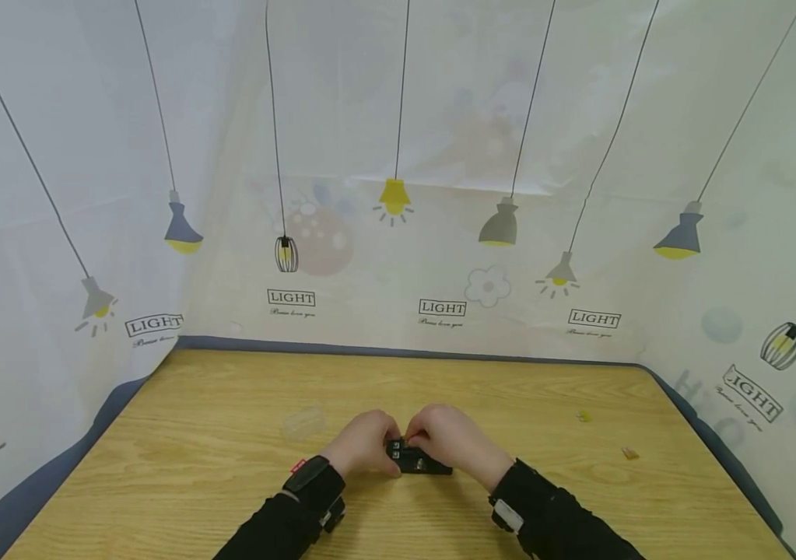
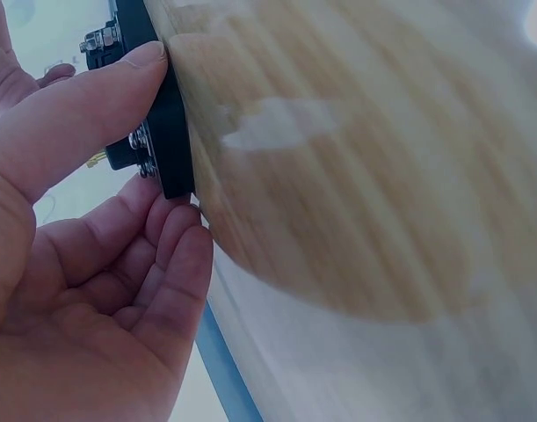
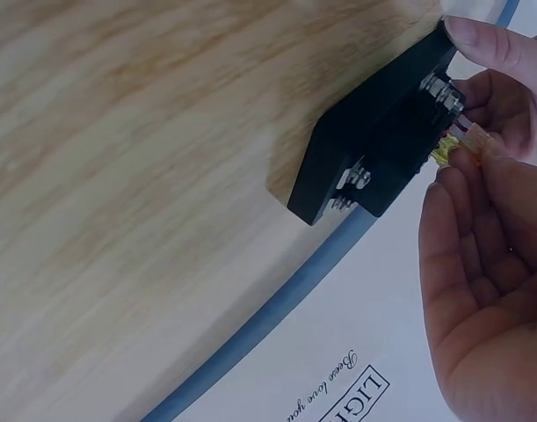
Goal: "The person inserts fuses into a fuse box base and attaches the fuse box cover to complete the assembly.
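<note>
Printed wall [image 1: 369, 93]: bright, evenly lit, faint sheen
Tabletop [image 1: 229, 404]: soft shadows between the black sleeves [image 1: 566, 529]; whitish glare in the left wrist view
Left wrist view: dim, hazy, bright spot upper right
Black block [image 3: 391, 123]: dark, metal parts [image 3: 360, 178] glinting

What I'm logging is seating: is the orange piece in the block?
Not fully in: the orange piece shows bare metal prongs. Whether their tips have entered, I cannot tell.
</note>
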`<state>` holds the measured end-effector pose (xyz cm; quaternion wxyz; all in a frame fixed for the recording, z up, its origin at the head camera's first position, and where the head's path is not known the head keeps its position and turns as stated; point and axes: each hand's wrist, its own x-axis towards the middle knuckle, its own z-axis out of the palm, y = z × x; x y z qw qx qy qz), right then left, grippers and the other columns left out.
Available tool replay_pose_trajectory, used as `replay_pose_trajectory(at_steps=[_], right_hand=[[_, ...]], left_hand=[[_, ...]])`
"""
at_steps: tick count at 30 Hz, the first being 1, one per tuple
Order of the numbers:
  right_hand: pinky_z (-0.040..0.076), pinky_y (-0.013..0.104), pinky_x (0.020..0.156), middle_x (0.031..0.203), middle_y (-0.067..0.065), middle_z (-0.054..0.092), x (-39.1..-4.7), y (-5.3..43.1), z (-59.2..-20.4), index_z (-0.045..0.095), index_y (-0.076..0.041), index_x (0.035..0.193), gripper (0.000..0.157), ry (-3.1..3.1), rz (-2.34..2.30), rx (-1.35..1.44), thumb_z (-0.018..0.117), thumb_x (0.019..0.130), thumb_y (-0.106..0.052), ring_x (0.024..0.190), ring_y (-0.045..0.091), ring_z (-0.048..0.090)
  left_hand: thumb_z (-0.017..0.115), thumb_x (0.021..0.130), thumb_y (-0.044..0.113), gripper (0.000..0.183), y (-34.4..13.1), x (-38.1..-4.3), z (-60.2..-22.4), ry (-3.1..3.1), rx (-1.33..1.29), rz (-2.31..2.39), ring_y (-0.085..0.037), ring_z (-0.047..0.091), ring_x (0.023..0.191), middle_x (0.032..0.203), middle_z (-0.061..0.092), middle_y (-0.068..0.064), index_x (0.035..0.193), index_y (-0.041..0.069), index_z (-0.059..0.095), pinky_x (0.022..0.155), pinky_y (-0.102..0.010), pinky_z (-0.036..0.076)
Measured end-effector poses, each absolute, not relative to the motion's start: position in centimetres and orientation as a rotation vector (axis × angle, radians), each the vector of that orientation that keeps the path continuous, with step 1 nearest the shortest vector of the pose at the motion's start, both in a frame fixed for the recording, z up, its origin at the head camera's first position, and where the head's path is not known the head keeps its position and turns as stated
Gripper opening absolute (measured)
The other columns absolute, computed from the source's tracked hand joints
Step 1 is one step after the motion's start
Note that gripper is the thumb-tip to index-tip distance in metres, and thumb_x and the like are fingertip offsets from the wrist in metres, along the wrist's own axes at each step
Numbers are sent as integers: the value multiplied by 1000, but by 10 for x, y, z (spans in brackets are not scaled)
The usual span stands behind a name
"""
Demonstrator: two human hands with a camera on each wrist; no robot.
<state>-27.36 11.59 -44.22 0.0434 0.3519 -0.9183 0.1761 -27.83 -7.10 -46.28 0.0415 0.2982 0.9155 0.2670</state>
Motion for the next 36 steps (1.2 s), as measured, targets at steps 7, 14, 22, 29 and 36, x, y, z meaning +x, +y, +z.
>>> replay_pose_trajectory(at_steps=[7, 14, 22, 29, 36], right_hand=[[47, 22, 66, 75, -13, 61, -272, 114, -441, 71, -18, 83, 6, -2811, 529, 1067, 66, 82, -19, 70, 1, 54], [46, 21, 65, 73, -14, 59, -271, 112, -442, 71, -19, 81, 4, -2817, 537, 1057, 66, 82, -19, 68, 0, 52], [46, 21, 63, 71, -14, 57, -271, 110, -441, 69, -19, 79, 4, -2817, 540, 1061, 66, 82, -18, 66, 0, 51], [45, 20, 62, 70, -15, 56, -271, 109, -442, 67, -20, 77, 5, -2834, 533, 1047, 67, 81, -19, 64, -1, 49], [46, 22, 62, 69, -13, 57, -269, 109, -439, 67, -17, 76, 5, -2796, 542, 1080, 67, 81, -16, 63, 0, 49]], left_hand=[[83, 58, 19, 30, -70, -279, -461, 2770, 916, 834, -8, 43, 60, 73, 58, 1, 84, 12, 68, 58, -24, 40], [83, 59, 18, 28, -70, -278, -461, 2778, 931, 839, -8, 41, 58, 71, 58, 0, 82, 12, 68, 55, -24, 38], [83, 58, 19, 30, -70, -277, -462, 2798, 928, 838, -8, 43, 58, 71, 58, 2, 82, 12, 67, 56, -23, 39], [82, 59, 18, 30, -70, -277, -460, 2755, 898, 845, -8, 44, 59, 74, 58, 3, 85, 12, 68, 57, -24, 41], [82, 59, 17, 29, -70, -277, -458, 2749, 893, 842, -9, 43, 58, 73, 59, 1, 84, 12, 68, 56, -24, 41]])
